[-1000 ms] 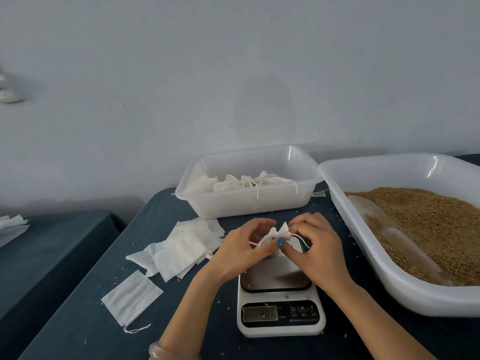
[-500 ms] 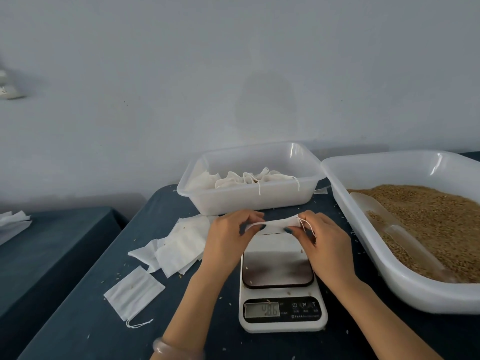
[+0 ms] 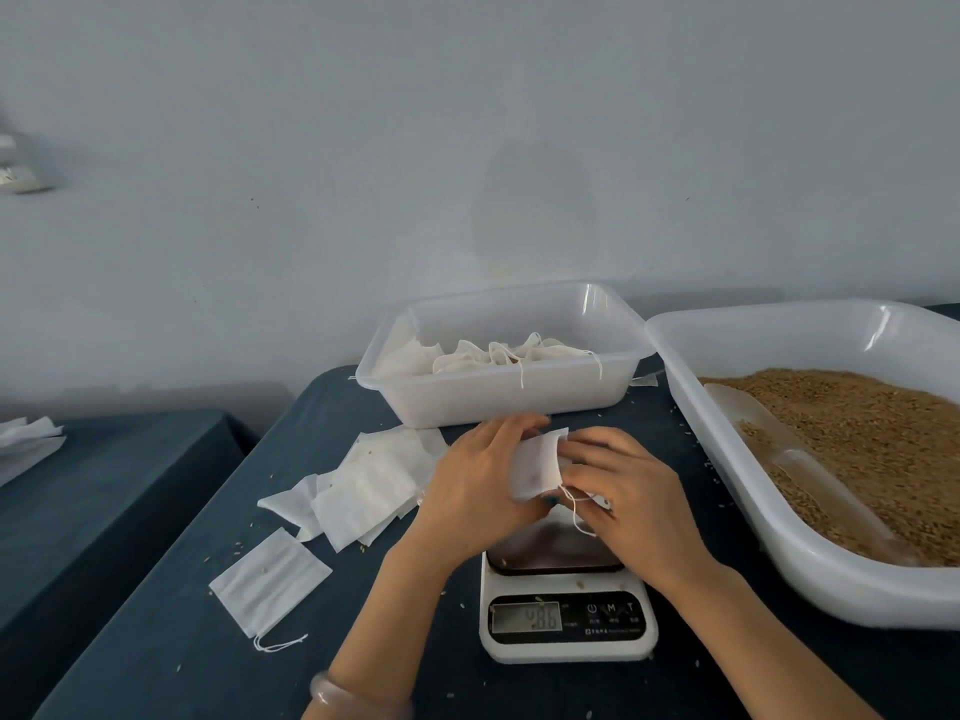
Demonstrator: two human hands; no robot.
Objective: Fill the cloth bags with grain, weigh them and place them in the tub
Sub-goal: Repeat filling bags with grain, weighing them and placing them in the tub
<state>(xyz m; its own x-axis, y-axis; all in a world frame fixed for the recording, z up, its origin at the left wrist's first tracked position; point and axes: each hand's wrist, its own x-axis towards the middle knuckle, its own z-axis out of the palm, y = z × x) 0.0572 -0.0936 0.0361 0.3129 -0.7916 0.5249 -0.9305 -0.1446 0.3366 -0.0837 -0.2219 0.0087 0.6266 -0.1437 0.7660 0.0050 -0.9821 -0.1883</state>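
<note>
White cloth makes up the bag (image 3: 537,467) that both hands hold just above the scale (image 3: 569,623), over the middle of the table (image 3: 182,667). The left hand (image 3: 478,480) curls its fingers round the bag's left edge. The right hand (image 3: 631,493) pinches the opposite edge, where the drawstring (image 3: 575,511) dangles. Neither hand is free.

The bag looks flat, so I judge it not yet filled, and the two-sided grip probably serves to work its mouth apart.

The layout suits that order of work. Empty bags (image 3: 374,485) lie fanned out just left of the hands, within easy reach, with one more (image 3: 270,579) nearer the table's front. The grain (image 3: 872,439) sits in a big tray (image 3: 727,459) on the right, a clear scoop (image 3: 800,465) resting in it on the near side. The tub (image 3: 498,402) stands just behind the scale, with tied bags already inside, so a weighed bag needs only a short move forward. The scale's display is lit, but its digits are too blurred to read.
</note>
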